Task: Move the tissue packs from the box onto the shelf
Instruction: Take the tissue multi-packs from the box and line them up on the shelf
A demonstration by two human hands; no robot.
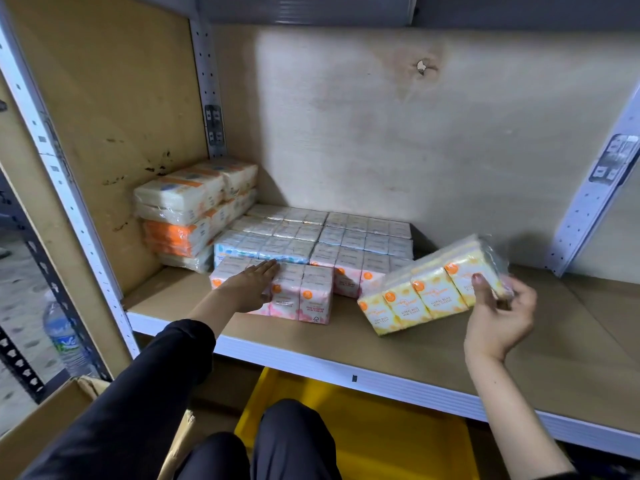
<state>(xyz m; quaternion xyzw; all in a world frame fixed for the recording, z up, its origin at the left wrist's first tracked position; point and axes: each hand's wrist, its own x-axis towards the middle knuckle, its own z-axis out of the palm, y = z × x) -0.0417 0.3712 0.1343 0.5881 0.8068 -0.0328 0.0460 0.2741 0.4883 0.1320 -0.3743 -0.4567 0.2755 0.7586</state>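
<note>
Just right of centre, the right hand (pixel 498 317) grips a yellow tissue pack (pixel 426 292) by its right end, with the thumb on the front face and the fingers curled behind the wrapper. The pack is tilted, and whether its lower left corner touches the shelf board (pixel 540 344) cannot be told. Left of it the left hand (pixel 249 285) lies flat, fingers straight and together, on top of a pink tissue pack (pixel 304 296) standing near the board's white front rail (pixel 346 377). Behind that, a flat layer of packs (pixel 346 233) fills the centre back, and a taller stack of packs (pixel 187 216) sits against the left side panel.

Open room lies to the right, where bare board runs from the yellow pack to the frame's right edge. Only a narrow gap separates the yellow and pink packs.

At lower left just a corner of the cardboard box (pixel 38 424) shows, its inside cut off. A yellow bin (pixel 363 441) under the shelf is partly hidden by dark-clad knees (pixel 291 441). A water bottle (pixel 64 337) stands at the left edge, its label hard to read.
</note>
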